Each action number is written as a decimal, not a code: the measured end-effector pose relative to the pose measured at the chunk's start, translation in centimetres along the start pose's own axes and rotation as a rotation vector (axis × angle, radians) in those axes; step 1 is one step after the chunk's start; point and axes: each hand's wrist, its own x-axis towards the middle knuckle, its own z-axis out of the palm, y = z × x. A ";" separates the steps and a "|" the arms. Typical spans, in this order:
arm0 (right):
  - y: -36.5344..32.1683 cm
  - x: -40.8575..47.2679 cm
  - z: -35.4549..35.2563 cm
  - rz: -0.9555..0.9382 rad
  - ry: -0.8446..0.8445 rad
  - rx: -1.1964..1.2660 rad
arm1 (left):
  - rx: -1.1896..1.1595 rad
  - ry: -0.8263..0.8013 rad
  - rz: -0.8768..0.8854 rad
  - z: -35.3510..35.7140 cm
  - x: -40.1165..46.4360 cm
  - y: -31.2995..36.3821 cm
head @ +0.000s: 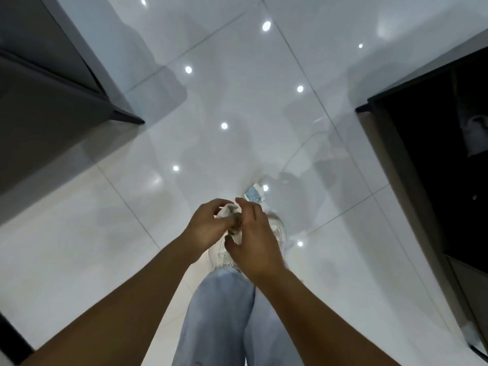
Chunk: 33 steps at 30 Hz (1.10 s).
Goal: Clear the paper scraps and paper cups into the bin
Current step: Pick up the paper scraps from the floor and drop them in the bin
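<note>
We're bunching white paper scraps (229,210) between left hand (208,223) and right hand (254,240), both pinching; loose bits could be slipping onto the floor (118,233).

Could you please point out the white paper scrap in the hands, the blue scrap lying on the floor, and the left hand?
white paper scrap (226,210): head view, its top edge between both hands.
blue scrap (254,196): head view, its middle.
left hand (208,225): head view, its back.

A paper scrap (254,194) lies on the floor (105,233) just beyond both hands.
</note>
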 end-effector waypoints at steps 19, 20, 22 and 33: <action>22.2 19.2 15.6 0.115 0.013 -0.539 | 0.675 0.297 0.193 2.7 20.9 -19.3; 22.7 19.2 16.0 0.102 0.048 -0.531 | 0.683 0.282 0.204 3.0 21.3 -19.8; 23.5 19.0 16.2 0.082 0.081 -0.488 | 0.707 0.267 0.216 3.4 21.7 -20.3; 14.5 11.3 7.7 0.084 0.059 -0.314 | 0.908 0.220 0.236 2.7 12.1 -10.6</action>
